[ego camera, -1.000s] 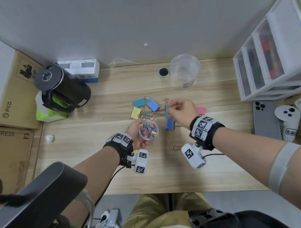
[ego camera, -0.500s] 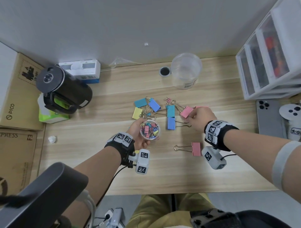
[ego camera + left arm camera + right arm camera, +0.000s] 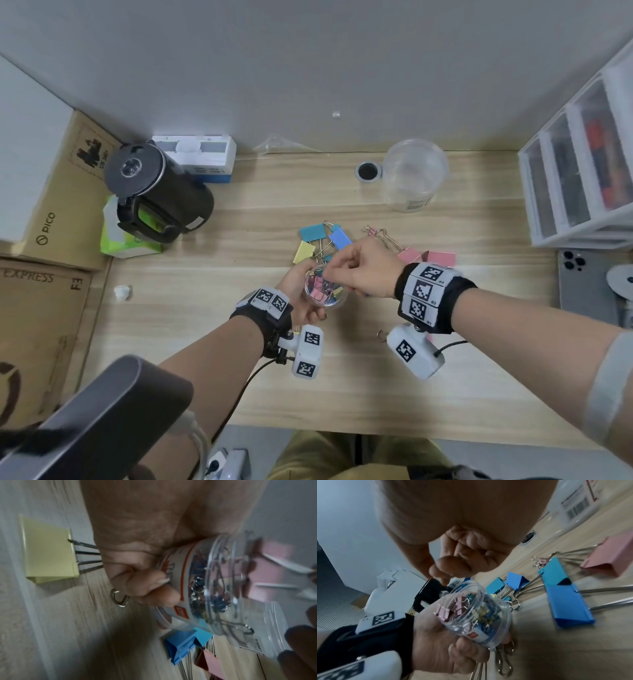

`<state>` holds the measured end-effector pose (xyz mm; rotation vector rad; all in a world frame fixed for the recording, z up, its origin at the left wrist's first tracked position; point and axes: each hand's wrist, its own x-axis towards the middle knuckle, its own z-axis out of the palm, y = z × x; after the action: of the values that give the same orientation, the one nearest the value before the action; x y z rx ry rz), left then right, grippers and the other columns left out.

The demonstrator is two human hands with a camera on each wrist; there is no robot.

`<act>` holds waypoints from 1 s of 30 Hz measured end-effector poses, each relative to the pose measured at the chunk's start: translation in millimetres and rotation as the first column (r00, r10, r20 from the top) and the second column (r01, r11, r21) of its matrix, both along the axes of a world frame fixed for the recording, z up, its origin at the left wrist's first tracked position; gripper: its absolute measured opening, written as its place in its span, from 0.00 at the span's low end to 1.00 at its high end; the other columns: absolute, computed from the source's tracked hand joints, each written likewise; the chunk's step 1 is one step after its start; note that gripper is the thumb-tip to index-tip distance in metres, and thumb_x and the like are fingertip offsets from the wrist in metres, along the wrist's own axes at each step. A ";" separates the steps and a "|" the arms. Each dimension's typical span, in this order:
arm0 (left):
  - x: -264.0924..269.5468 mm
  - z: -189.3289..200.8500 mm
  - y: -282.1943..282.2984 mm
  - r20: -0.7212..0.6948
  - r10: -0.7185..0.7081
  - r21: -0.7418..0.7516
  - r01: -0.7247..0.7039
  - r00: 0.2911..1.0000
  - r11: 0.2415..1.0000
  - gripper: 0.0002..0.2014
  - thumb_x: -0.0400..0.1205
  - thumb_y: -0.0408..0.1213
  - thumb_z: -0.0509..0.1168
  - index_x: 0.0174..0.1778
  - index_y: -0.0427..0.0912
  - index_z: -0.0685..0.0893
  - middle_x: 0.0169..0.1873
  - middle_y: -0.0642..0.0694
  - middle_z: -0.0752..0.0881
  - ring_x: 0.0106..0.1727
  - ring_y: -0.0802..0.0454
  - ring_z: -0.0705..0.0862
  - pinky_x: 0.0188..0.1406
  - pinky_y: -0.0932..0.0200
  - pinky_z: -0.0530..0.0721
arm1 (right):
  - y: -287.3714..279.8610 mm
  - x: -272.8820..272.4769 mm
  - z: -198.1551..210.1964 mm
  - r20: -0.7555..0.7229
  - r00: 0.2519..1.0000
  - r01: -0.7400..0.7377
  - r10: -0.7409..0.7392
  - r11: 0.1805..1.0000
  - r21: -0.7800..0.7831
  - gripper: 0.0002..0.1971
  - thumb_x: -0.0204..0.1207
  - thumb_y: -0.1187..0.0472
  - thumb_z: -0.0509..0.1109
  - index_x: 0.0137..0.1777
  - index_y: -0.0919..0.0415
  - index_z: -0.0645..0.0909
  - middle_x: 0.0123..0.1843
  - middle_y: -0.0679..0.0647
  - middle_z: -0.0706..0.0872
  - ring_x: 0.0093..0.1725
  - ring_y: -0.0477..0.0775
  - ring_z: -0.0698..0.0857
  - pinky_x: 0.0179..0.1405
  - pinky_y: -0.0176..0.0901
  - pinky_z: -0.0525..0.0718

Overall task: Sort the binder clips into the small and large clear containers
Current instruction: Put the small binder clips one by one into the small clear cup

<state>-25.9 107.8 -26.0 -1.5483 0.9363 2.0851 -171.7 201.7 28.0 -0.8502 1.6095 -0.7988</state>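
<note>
With my left hand [image 3: 301,294] wrapped round the small clear container [image 3: 325,291], held just above the bench [image 3: 212,342], I am mid-drop. My right hand [image 3: 363,270] hovers at its mouth, fingers curled; any clip pinched there is hidden. Next: large clips [image 3: 339,238] into the large container [image 3: 414,174], far right.

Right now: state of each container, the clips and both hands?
Small clear plastic jar: lidless, holding small clips, tilted.
Large clear plastic container: upright, open, looks empty.
Large coloured binder clips: loose on desk.
Left hand: grips jar.
Right hand: fingers pinched over jar mouth; contents hidden.
</note>
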 end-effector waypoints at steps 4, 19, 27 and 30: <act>6.8 2.2 -10.6 -0.020 0.008 -0.005 -0.008 1.000 1.000 0.24 0.83 0.57 0.53 0.46 0.42 0.85 0.34 0.41 0.87 0.20 0.50 0.75 0.20 0.67 0.66 | -16.4 -18.6 -28.6 -0.148 0.938 0.310 -0.313 0.950 -0.045 0.04 0.75 0.60 0.73 0.39 0.53 0.87 0.23 0.44 0.80 0.23 0.46 0.76 0.31 0.42 0.79; 41.3 -5.6 -44.9 -0.055 0.050 0.094 -0.045 0.997 0.995 0.24 0.79 0.56 0.58 0.48 0.40 0.91 0.47 0.35 0.90 0.29 0.48 0.77 0.23 0.64 0.70 | -51.8 -87.3 -83.7 -0.656 0.736 0.020 0.166 0.964 0.267 0.16 0.77 0.55 0.69 0.64 0.53 0.84 0.64 0.53 0.86 0.59 0.58 0.85 0.58 0.48 0.85; 33.7 -0.2 -44.9 -0.050 0.014 0.084 -0.010 0.999 0.996 0.24 0.82 0.54 0.54 0.49 0.39 0.87 0.40 0.36 0.91 0.19 0.50 0.75 0.19 0.65 0.69 | -51.0 -79.8 -84.4 -0.683 0.702 -0.083 0.203 0.975 0.204 0.15 0.70 0.56 0.73 0.57 0.55 0.86 0.53 0.54 0.84 0.50 0.56 0.84 0.52 0.47 0.84; 33.4 -1.8 -45.7 -0.055 0.016 0.078 -0.011 0.998 0.997 0.24 0.81 0.54 0.54 0.50 0.39 0.87 0.45 0.33 0.90 0.19 0.49 0.75 0.20 0.65 0.68 | -52.9 -80.1 -86.7 -0.691 0.688 -0.103 0.221 0.973 0.209 0.10 0.71 0.67 0.71 0.50 0.57 0.87 0.48 0.53 0.85 0.49 0.56 0.84 0.48 0.42 0.80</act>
<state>7.5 62.1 -27.8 -1.4689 0.8558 2.1576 -251.8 148.8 -58.7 -1.2666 2.1960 -0.1861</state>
